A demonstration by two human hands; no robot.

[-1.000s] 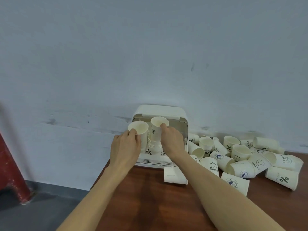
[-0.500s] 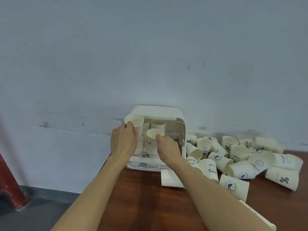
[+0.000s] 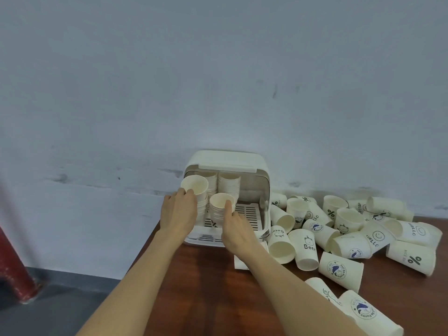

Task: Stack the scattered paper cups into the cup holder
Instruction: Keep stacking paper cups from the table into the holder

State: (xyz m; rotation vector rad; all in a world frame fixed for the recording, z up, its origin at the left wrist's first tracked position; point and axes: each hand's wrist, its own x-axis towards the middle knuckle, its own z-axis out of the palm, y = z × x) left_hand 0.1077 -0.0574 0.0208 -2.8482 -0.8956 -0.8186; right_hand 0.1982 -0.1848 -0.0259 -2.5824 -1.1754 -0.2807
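The right hand [image 3: 236,229] has pushed its cup [image 3: 221,202] down; both hands hold cups. Left hand [image 3: 179,213]: press straight down.

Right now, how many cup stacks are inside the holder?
4. Front left, gripped by the left hand; front right, held by the right hand; back left; back right. More may be hidden behind them in the holder.
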